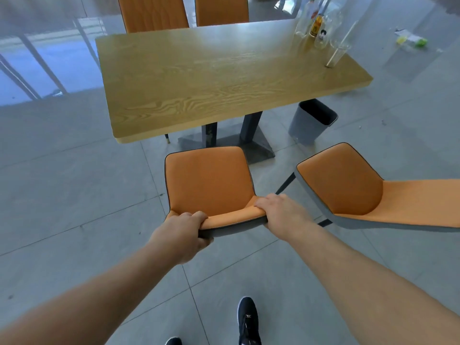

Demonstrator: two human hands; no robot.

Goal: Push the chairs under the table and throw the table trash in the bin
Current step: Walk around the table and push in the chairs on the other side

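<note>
left hand point(185, 229) + right hand point(278, 210) both clamped on near chair point(209, 183) backrest | chair just short of bench point(199, 78) (not under) | bottles point(316, 28) far right corner | bin point(312, 120) beside bench

Both forearms are bare, without sleeves, and the feet wear dark navy sneakers point(247, 322) with white soles.

four orange chairs point(209, 180), one wooden table point(224, 78), one grey bin point(311, 120). several clear bottles point(321, 28); exact number unclear.
</note>
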